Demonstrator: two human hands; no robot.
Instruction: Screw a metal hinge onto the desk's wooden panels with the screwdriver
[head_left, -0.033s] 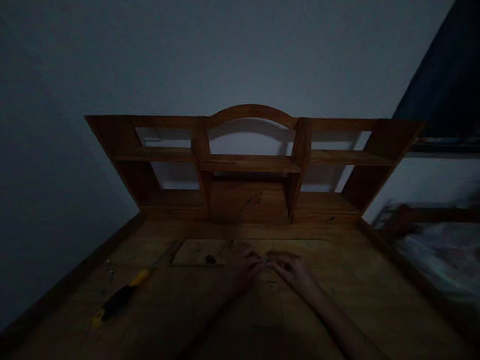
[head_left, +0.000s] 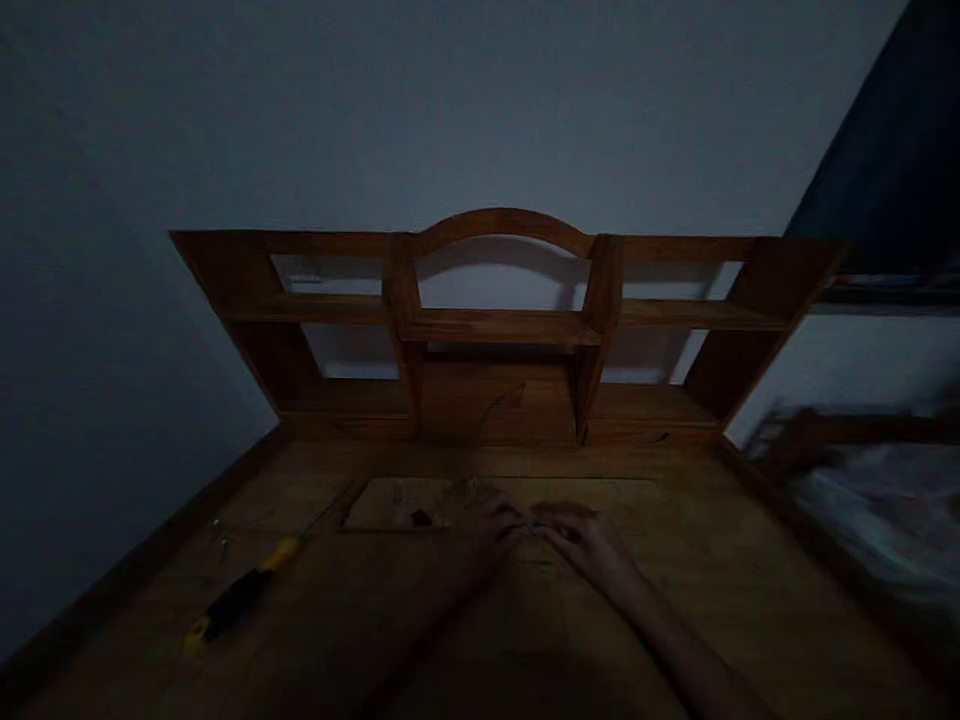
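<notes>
Low over the wooden desktop [head_left: 720,590], my two hands meet fingertip to fingertip. My left hand [head_left: 491,530] is closed in a pinch. My right hand [head_left: 585,540] pinches from the other side, thumb and forefinger together. Between the fingertips is a small pale object [head_left: 531,524], too small and dark to name. Left of my hands lies a light rectangular piece [head_left: 375,505], maybe a board, with a small black piece [head_left: 421,518] on it. A screwdriver [head_left: 247,595] with a yellow and black handle rests further left, its shaft pointing toward the board.
A wooden shelf unit [head_left: 499,325] with an arched top stands at the back against the wall [head_left: 480,110]. Small metal bits, perhaps screws [head_left: 223,545], lie near the left edge. A thin wire [head_left: 501,398] shows before the middle compartment. Pale fabric [head_left: 885,510] is at the right.
</notes>
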